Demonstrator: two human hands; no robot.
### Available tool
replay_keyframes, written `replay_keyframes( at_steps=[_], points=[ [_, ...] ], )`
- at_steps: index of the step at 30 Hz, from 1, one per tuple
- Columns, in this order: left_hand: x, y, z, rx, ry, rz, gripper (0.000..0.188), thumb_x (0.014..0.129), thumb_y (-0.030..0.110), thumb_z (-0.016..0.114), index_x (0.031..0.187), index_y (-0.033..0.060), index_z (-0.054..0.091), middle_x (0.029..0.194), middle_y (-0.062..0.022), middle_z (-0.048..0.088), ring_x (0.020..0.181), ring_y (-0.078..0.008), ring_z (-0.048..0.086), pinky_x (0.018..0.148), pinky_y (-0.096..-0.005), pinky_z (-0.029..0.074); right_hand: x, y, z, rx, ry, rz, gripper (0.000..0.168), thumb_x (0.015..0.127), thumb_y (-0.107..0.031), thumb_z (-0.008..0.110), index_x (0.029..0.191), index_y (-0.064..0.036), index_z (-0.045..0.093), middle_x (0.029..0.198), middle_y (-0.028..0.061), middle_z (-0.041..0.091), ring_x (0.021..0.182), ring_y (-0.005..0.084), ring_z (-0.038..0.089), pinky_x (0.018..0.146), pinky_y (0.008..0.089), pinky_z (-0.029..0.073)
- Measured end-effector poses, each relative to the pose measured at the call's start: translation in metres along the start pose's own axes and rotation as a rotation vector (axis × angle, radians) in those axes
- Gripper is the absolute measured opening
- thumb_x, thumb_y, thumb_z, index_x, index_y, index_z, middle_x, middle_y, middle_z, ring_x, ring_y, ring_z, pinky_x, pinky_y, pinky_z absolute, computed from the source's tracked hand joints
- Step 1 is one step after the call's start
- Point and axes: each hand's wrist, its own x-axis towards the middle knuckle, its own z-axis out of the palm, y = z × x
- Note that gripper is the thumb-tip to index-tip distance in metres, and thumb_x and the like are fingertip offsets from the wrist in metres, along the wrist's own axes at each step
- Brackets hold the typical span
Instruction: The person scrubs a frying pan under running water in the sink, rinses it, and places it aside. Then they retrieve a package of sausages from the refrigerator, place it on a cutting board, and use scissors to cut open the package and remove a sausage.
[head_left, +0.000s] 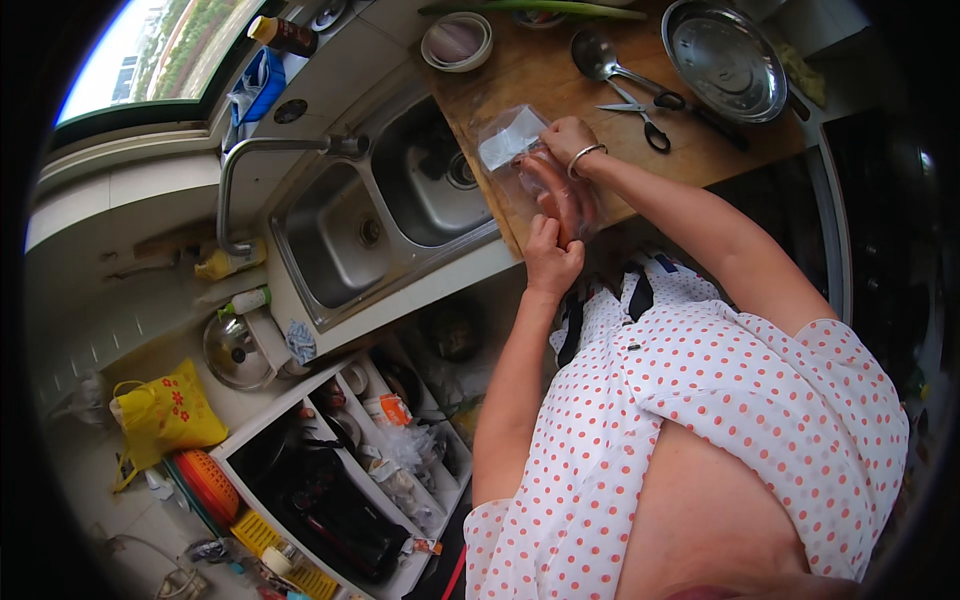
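Observation:
A clear plastic pack of reddish sausages (553, 180) lies over the near left corner of a wooden cutting board (517, 82), with a white label at its far end. My right hand (570, 142), wearing a bracelet, pinches the pack near that label. At the near end, my left hand (553, 253) grips the pack around a sausage tip; its fingers hide part of that end. Black-handled scissors (637, 112) rest on the board to the right of my right hand, blades spread. Just beyond them is a metal ladle (596, 56).
A double steel sink (337, 217) with a faucet (225, 187) adjoins the board on the left. Farther back stand a bowl with an onion (456, 43) and a green onion (570, 7). At far right sits a steel basin (724, 60). A pulled-out drawer (412, 465) lies below left.

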Motion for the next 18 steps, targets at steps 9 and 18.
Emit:
replay_keyframes(
  at_steps=[9, 18],
  points=[
    [-0.006, -0.007, -0.007, -0.017, 0.111, -0.072, 0.012, 0.064, 0.004, 0.057, 0.072, -0.0005, 0.050, 0.070, -0.0150, 0.048, 0.063, -0.0326, 0.050, 0.057, -0.0394, 0.041, 0.001, -0.007, 0.009, -0.102, 0.171, 0.163, 0.031, 0.076, -0.031, 0.053, 0.085, -0.007, 0.071, 0.089, 0.0181, 0.066, 0.085, 0.0346, 0.064, 0.078, 0.0408, 0.050],
    [-0.008, -0.007, 0.009, -0.088, 0.287, -0.184, 0.017, 0.066, 0.003, 0.061, 0.082, -0.0010, 0.054, 0.075, -0.0140, 0.052, 0.066, -0.0275, 0.055, 0.060, -0.0340, 0.046, -0.001, -0.006, 0.011, -0.135, 0.208, 0.193, 0.032, 0.077, -0.033, 0.052, 0.087, -0.009, 0.071, 0.091, 0.0164, 0.066, 0.087, 0.0345, 0.064, 0.080, 0.0401, 0.050]
  ],
)
